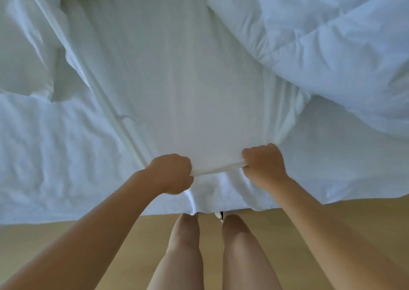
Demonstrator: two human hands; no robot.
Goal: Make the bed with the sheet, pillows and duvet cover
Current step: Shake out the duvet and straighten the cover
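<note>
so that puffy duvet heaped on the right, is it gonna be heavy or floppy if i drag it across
Probably light for its bulk: the duvet looks puffy and airy. Likely floppy, since it lies slumped in soft folds, so it should sag from any grip. It may slide fairly easily over the smooth striped cloth next to it.

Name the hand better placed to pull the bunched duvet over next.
Right, probably: the duvet lies bunched beyond the right hand; the left hand is farther away. Both grip the sheet.
</note>
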